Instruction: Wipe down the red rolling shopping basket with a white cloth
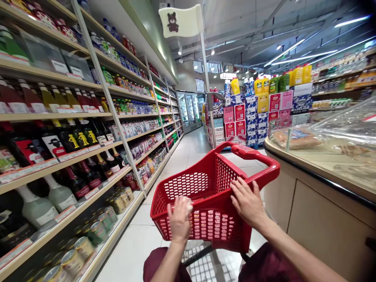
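A red plastic shopping cart basket [202, 225] with slotted walls is right in front of me. Its thick red handle [264, 166] lies on the right side. My right hand [248, 201] rests on the rim below the handle, fingers stretched out flat against it. At the near left side of the basket is my left hand [179, 221], fingers bent toward the rim and slightly blurred. A small whitish bit [189, 205] shows by its fingertips, too unclear to name. A tall pole [205, 66] carrying a cream bear flag [182, 21] rises behind the basket.
Shelves of bottles [67, 100] and cans [78, 248] line my left. A display counter [293, 176] with packaged food stands close on the right. Stacked drink cartons [239, 121] are ahead, beside a tiled aisle [190, 147] leading to glass-door fridges [188, 107].
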Available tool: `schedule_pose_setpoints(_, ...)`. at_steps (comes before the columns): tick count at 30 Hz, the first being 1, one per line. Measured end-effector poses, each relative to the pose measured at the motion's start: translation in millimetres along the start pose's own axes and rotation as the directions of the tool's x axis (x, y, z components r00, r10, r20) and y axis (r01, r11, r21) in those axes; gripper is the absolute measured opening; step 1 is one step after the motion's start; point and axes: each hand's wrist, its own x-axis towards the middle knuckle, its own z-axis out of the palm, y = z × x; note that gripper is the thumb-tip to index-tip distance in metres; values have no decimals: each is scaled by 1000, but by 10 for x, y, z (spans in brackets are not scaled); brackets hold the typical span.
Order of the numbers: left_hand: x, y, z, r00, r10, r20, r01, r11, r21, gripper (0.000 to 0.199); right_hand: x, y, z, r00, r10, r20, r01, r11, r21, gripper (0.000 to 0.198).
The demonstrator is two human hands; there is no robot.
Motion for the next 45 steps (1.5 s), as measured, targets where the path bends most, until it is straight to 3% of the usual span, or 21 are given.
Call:
schedule_pose_setpoints(3,71,216,57,990,132,42,-130,990,-61,42,-1,6,1,999,-35,11,35,998,53,34)
schedule_pose_setpoints(5,66,127,34,998,65,5,-65,997,-30,42,-4,92,-23,1000,0,-23,2,997,80,34)
schedule_pose_setpoints(8,41,-28,12,984,-136,-115,141,989,39,38,-26,196,-51,996,56,-67,-50,995,89,35)
schedule_pose_setpoints(9,51,8,28,984,-133,-118,138,990,36,38,-35,197,-50,996,64,-69,-58,995,87,35)
schedule_pose_setpoints(12,152,374,134,996,82,-27,-83,995,-51,39,-53,122,-26,997,51,-51,-46,995,90,36)
schedule_pose_setpoints(15,251,641,199,989,148,-7,-148,984,-101,37,-69,95,-12,999,15,-35,-11,994,106,35)
schedule_pose_setpoints(21,211,382,146,996,-41,-79,42,999,11,36,-161,290,-77,993,79,-92,-72,995,71,39)
schedule_pose_setpoints(25,364,907,264,983,183,-5,-182,977,-110,38,-165,157,-96,994,-51,-97,61,993,99,41)
schedule_pose_setpoints(27,459,1186,318,973,231,0,-229,965,-132,41,-120,-15,-80,985,-156,-72,165,976,139,42)
schedule_pose_setpoints(29,482,1267,336,971,239,16,-235,965,-120,45,-56,-217,-38,976,-214,-34,217,960,179,43)
schedule_pose_setpoints(31,407,1128,320,978,204,41,-201,977,-73,50,7,-410,36,973,-229,-1,224,952,208,42)
schedule_pose_setpoints(34,202,720,261,992,113,56,-115,993,39,65,67,-631,211,969,-245,24,233,943,237,39)
schedule_pose_setpoints(38,29,389,188,990,89,111,-105,983,151,67,97,-700,448,965,-256,-49,260,937,233,25)
schedule_pose_setpoints(42,24,388,144,986,77,147,-104,977,184,60,114,-288,389,922,-384,-58,386,889,245,29)
schedule_pose_setpoints(45,30,403,132,983,96,160,-122,979,162,61,117,212,170,940,-336,-61,342,917,204,36)
